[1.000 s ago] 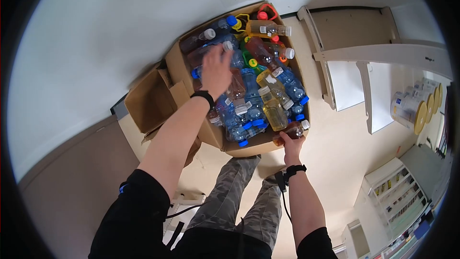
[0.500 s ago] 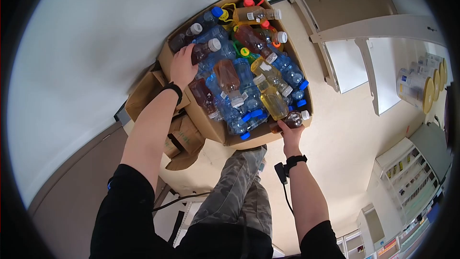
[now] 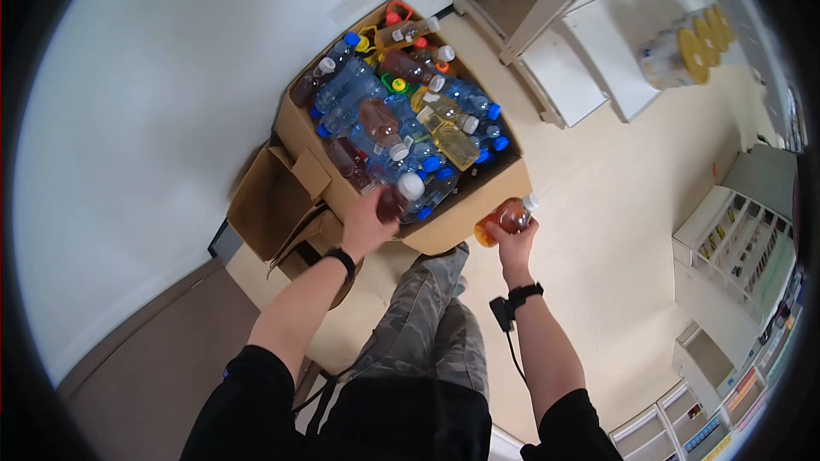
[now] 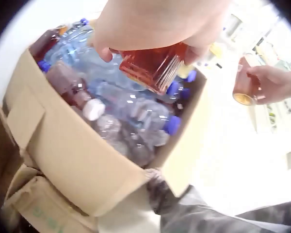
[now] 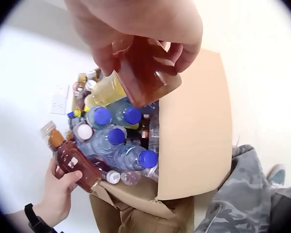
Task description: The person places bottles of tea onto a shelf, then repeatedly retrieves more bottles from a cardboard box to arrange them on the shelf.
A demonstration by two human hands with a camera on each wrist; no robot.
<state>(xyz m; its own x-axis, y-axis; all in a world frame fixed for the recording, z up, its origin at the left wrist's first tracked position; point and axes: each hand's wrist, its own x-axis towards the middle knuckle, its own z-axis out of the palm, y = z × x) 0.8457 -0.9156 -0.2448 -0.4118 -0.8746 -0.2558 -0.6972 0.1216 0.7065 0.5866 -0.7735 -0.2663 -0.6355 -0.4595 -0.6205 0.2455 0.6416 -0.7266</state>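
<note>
My left hand grips a dark red-brown plastic bottle with a white cap, held over the near left side of the cardboard box. In the left wrist view that bottle's squared base shows below the palm. My right hand holds an amber-brown bottle with a white cap, outside the box's near right edge. Many bottles fill the box: clear blue ones with blue caps, a yellow one, and a brown one lying across the middle.
Left of the box stands an open smaller carton with loose flaps. White shelving with several gold-lidded canisters is on the right. A white wall rises behind the box. My legs stand close to its front.
My left hand has taken a red-brown bottle from the box's left side and brought it nearer me. My right hand has moved its bottle outward from the box edge. The view has shifted.
</note>
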